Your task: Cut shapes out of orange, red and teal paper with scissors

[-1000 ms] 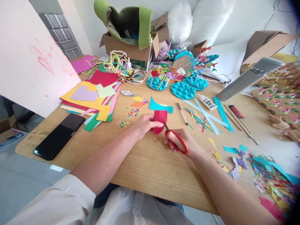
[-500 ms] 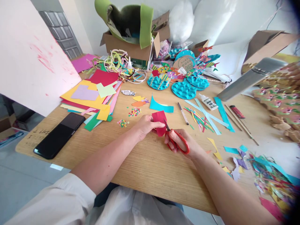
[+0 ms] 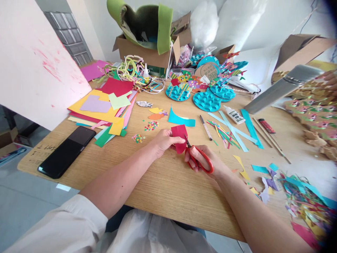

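Between thumb and fingers, my left hand (image 3: 165, 142) pinches a small piece of red paper (image 3: 179, 131) above the middle of the table. My right hand (image 3: 201, 160) is wrapped round the red handles of a pair of scissors (image 3: 209, 163). The dark blades meet the paper's right edge, close to my left thumb. Just beyond the paper lies a curved blue paper piece (image 3: 180, 118). Small orange and yellow paper fish shapes (image 3: 156, 116) and piles of tiny confetti bits (image 3: 151, 125) lie to the left of it.
Stacked coloured paper (image 3: 92, 96) and a black phone (image 3: 67, 151) lie on the left. A pen (image 3: 205, 127), paper strips (image 3: 233, 130), a glue bottle (image 3: 234, 115) and a grey tumbler (image 3: 283, 88) are on the right. Paper scraps (image 3: 308, 203) heap at the near right.
Both hands, the red paper and the scissors hold almost the same position. At the far right edge, part of another person's hand now shows above the brown pieces.
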`<state>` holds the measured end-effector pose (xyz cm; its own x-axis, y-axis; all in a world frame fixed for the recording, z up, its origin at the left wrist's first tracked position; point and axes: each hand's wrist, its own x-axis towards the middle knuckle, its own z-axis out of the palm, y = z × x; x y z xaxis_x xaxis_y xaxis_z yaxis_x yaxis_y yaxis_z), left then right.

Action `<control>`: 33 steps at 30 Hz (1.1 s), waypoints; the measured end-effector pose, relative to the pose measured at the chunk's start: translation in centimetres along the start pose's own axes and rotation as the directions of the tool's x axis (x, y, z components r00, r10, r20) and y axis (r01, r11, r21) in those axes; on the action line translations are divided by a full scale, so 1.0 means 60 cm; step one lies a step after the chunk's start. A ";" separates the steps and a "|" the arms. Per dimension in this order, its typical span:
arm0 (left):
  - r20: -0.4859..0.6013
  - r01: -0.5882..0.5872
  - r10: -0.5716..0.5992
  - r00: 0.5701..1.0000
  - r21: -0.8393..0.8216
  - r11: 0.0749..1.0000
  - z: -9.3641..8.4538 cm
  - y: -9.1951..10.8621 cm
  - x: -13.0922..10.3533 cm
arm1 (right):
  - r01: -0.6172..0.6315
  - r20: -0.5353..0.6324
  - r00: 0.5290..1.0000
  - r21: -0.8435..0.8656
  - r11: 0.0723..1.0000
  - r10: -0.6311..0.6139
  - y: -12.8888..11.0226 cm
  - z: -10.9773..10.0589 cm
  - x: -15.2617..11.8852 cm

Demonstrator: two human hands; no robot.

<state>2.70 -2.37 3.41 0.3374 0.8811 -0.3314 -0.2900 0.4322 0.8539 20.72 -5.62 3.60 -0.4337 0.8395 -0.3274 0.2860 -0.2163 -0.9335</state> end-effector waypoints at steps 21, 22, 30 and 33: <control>-0.046 -0.019 0.019 0.999 0.006 1.000 -0.003 -0.002 0.007 | -0.011 -0.026 1.000 -0.004 1.000 0.010 0.010 0.000 0.004; -0.048 -0.021 0.021 0.999 0.007 1.000 -0.003 -0.002 0.007 | -0.010 -0.027 1.000 -0.003 1.000 0.010 0.010 0.000 0.004; -0.035 -0.022 0.022 0.999 -0.007 1.000 0.001 -0.003 0.004 | -0.013 -0.028 1.000 -0.003 1.000 0.013 0.006 0.001 0.003; -0.040 -0.017 0.016 0.999 -0.015 1.000 0.001 -0.004 0.005 | -0.020 -0.037 0.999 0.007 1.000 0.020 0.005 0.003 0.003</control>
<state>2.92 -2.24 3.15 0.2969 0.8950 -0.3329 -0.3091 0.4199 0.8533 20.60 -5.61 3.22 -0.3961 0.8526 -0.3407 0.2885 -0.2367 -0.9278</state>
